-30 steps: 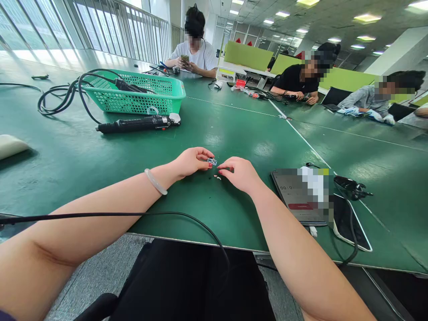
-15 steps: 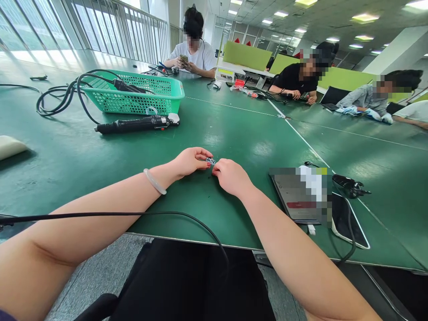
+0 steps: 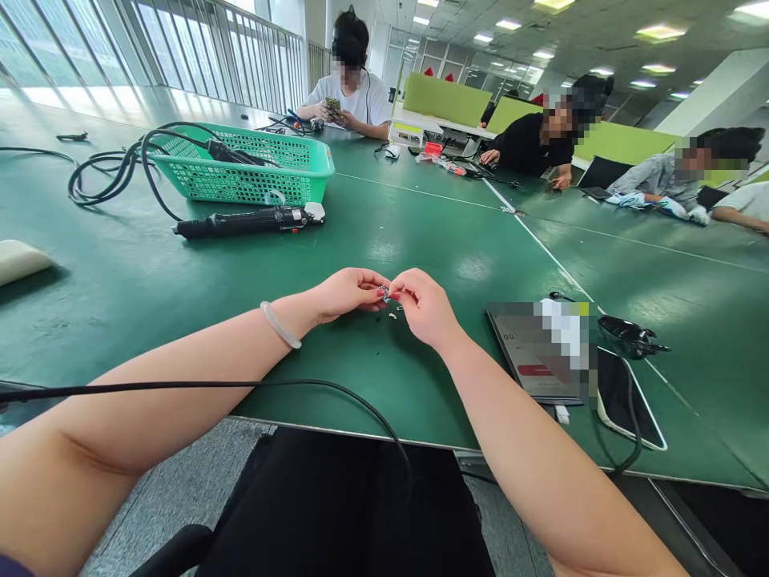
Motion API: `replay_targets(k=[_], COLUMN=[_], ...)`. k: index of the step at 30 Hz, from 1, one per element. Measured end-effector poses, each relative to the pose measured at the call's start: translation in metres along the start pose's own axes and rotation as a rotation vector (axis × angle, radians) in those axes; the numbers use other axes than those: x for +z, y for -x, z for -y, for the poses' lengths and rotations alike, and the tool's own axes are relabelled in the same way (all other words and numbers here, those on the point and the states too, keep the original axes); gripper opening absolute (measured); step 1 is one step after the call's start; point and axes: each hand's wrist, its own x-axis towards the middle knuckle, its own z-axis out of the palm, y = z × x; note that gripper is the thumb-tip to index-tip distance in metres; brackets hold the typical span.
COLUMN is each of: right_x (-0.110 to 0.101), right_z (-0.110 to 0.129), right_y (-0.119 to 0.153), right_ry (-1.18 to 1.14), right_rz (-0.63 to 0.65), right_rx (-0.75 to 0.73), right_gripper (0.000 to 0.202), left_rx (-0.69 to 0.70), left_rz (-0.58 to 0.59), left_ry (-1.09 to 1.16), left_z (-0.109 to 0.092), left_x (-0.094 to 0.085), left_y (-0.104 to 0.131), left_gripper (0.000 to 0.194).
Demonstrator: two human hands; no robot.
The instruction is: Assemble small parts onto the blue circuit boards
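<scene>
Just above the near edge of the green table [image 3: 384, 377], the left hand's [image 3: 354, 292] grip pinches a small metallic part [image 3: 385, 295], its shape mostly hidden by fingers. The right hand's [image 3: 420, 304] fingertips close in at that part, but whether they hold anything cannot be made out; tiny pale bits [image 3: 392, 315] below are too small to identify.

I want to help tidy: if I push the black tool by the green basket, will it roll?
The black tool might roll a little, since its body is rounded, but its cord could tug it back. Its thick barrel looks stiff.
</scene>
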Motion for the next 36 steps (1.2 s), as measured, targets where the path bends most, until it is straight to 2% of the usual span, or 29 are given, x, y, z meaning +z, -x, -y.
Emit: replay_targets(k=[11, 15, 17, 21, 24, 27, 30, 36], right_x=[0.000, -0.004, -0.008, -0.012, -0.011, -0.009, -0.008, -0.008], right_z=[-0.001, -0.002, -0.004, -0.007, -0.006, -0.004, -0.003, 0.004], right_y=[-0.001, -0.001, -0.001, 0.000, 0.001, 0.001, 0.001, -0.001], right_ry=[-0.058, -0.023, 0.026, 0.199, 0.295, 0.317, 0.304, 0.215], right_rz=[-0.049, -0.058, 0.011, 0.248, 0.348, 0.376, 0.341, 0.082], right_rx=[0.108, 0.175, 0.235, 0.335, 0.342, 0.323, 0.298, 0.277], right_gripper=[0.013, 0.015, 0.015, 0.005, 0.007, 0.014, 0.016, 0.012], left_rx=[-0.003, -0.027, -0.039, -0.024, -0.007, 0.000, 0.009, 0.034], left_rz=[0.044, -0.038, -0.136, -0.273, -0.293, -0.273, -0.251, -0.188], left_ry=[0.029, 0.040, 0.044, 0.056, 0.045, 0.040, 0.033, -0.084], left_z=[0.002, 0.002, 0.002, 0.003, 0.003, 0.003, 0.004, 0.007], left_x=[-0.003, -0.002, -0.003, -0.005, -0.005, -0.004, -0.003, -0.003], left_y=[-0.001, -0.002, -0.004, -0.006, -0.006, -0.005, -0.004, -0.004], left_gripper=[0.016, 0.015, 0.013, 0.011, 0.017, 0.023, 0.027, 0.029])
